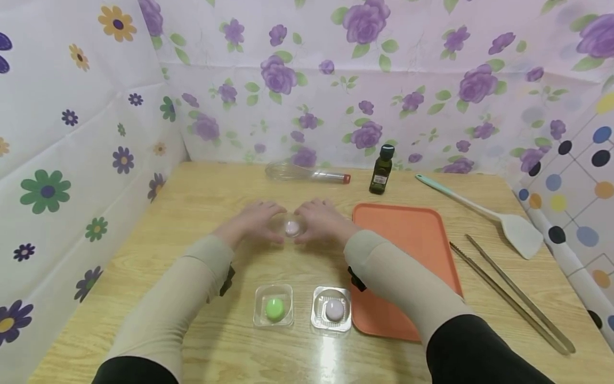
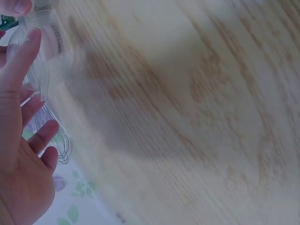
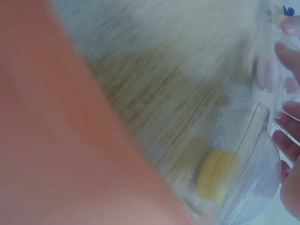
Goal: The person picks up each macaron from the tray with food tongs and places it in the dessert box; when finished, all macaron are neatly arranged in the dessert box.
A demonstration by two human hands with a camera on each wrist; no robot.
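Observation:
Both hands hold a clear plastic lid [image 3: 277,79] from opposite sides, over a clear box with a pale pink macaron [image 1: 291,228] in it. My left hand [image 1: 256,220] has its thumb [image 2: 26,54] on the near side of the lid and fingers behind it. From the right, my right hand [image 1: 325,220] grips the lid with thumb and fingers. Whether the lid sits fully on the box cannot be told. Beside the right hand, a yellow macaron [image 3: 218,174] lies in another clear box with a domed lid [image 3: 255,178]; the head view does not show it.
Nearer me are a green macaron [image 1: 275,309] and a lilac macaron [image 1: 334,309] in clear boxes. An orange tray [image 1: 403,229] lies under the right forearm. A whisk [image 1: 307,174], dark bottle [image 1: 381,170], white spatula [image 1: 520,234] and metal tongs [image 1: 513,298] lie around.

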